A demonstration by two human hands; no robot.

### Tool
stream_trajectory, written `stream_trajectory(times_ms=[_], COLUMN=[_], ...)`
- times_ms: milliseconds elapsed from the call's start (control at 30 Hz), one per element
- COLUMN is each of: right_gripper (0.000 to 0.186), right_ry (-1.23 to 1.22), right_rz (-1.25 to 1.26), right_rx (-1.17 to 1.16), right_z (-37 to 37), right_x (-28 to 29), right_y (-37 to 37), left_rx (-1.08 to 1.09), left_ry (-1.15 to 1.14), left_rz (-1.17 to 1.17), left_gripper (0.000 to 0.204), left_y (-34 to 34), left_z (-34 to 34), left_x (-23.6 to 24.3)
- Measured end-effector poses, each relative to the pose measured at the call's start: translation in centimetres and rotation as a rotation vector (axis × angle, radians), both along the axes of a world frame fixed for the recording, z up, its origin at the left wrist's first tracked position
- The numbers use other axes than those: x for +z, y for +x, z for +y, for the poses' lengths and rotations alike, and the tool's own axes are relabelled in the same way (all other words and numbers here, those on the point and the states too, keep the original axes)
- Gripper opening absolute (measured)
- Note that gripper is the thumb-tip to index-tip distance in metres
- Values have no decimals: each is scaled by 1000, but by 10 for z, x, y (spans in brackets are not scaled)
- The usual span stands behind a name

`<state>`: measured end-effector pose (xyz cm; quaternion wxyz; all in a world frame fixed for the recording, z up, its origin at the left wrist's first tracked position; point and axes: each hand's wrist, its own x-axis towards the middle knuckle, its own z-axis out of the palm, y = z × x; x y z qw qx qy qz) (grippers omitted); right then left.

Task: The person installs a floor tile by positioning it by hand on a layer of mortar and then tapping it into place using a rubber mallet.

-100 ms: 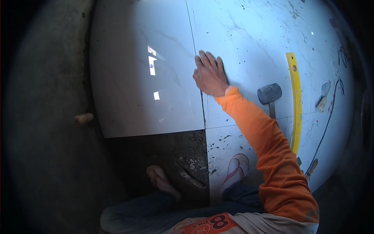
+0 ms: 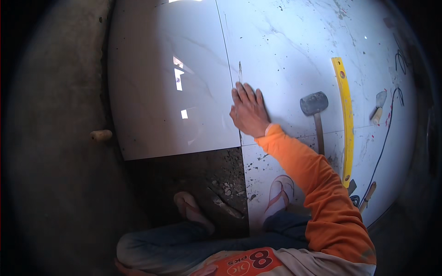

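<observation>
My right hand [image 2: 250, 108] lies flat, fingers out, on the seam between a glossy white tile [image 2: 172, 115] and the veined white tile [image 2: 294, 55] to its right. To the right of the hand are a rubber mallet [image 2: 314, 103] with its head upward in the picture and a long yellow level [image 2: 345, 110]. My left hand [image 2: 205, 270] barely shows at the bottom edge by my shirt; its fingers are unclear.
Bare dark ground [image 2: 156, 184] with rubble and a loose tool [image 2: 225, 207] lies around my left foot. A wooden piece [image 2: 100, 135] sits on the concrete at left. A trowel [image 2: 378, 106], dark cord [image 2: 386, 147] and another handled tool [image 2: 367, 195] are at right.
My right hand has slid along the seam toward my body, uncovering more of the joint above the fingertips. A bit of my left hand now shows at the bottom edge.
</observation>
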<state>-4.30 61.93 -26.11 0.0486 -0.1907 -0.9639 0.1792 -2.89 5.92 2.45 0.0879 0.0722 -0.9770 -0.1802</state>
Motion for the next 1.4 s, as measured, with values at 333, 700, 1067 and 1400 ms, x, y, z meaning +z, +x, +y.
stream_trajectory(times_ms=[333,700,1067,1400], right_gripper=[45,28,37,58], right_ry=[-303,-724,-489,-373], right_rz=[-358,-616,-477,-573], right_rx=[148,495,663,617], right_z=[-115,-200,-200,-211], right_x=[63,75,47,79], right_y=[149,140,151,63], left_rx=[469,-230,-443,-479], left_ry=[723,-69,-5,62], left_rz=[-16,-167,-93,-56], left_gripper=[54,49,37,36], left_y=[-6,-26,-26,-36], left_z=[143,87,116,107], left_x=[-6,-11,-11,-19])
